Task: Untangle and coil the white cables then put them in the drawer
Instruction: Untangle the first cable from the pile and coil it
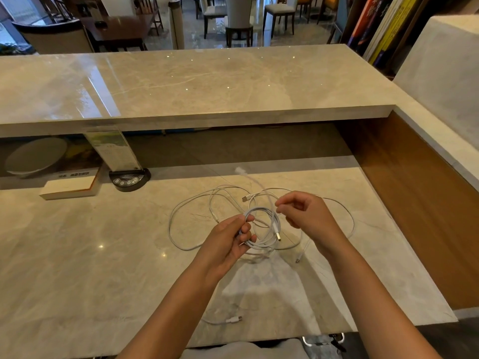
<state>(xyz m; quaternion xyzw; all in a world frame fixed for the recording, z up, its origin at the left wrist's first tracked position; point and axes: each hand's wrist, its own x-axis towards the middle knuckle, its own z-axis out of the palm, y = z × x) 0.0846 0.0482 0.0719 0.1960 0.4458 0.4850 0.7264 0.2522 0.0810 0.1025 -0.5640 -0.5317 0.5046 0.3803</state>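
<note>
Loose cable end [234, 320] lay nearest you at 6 o'clock on desk [77, 255]. Your left hand [228, 242] gripped coiled white cable [261, 229]; your right hand [305, 211] pinched its free strand. Tangled cables [181, 211] spread at 12 o'clock.

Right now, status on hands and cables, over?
Left hand grips small white cable coil. Right hand pinches its strand. Loose white cables still tangled on marble desk.
</note>
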